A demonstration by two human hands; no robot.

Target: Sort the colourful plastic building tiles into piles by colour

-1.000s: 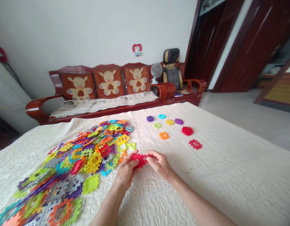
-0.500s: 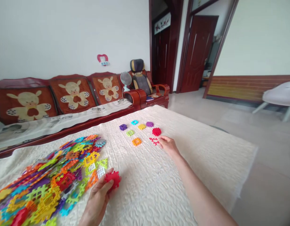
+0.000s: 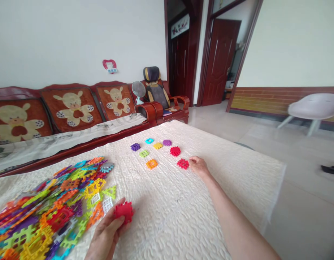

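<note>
A solid red interlocking plastic tile (image 3: 124,212) with notched edges is pinched between the thumb and fingers of my left hand (image 3: 108,226), just right of the heap of tiles. Farther out, my right hand (image 3: 198,166) has its fingers closed at the right edge of a red openwork tile (image 3: 183,163), which is at the cloth's surface. Directly behind that tile is another red tile (image 3: 175,151). To the left lie an orange tile (image 3: 152,164), a light green one (image 3: 144,153), a dark purple one (image 3: 135,147), a yellow one (image 3: 157,145), a blue one (image 3: 149,141) and a purple one (image 3: 167,142).
A large heap of mixed coloured tiles (image 3: 60,216) spreads over the left side of the quilted cream cloth (image 3: 172,216). Beyond the cloth stand a wooden sofa (image 3: 153,112) with bear cushions and a small fan (image 3: 139,89). A white chair (image 3: 315,108) is at the right.
The red openwork tile at my right hand has turned and now lies flatter, showing its full face. My left hand still holds its red tile. The camera has turned slightly right.
</note>
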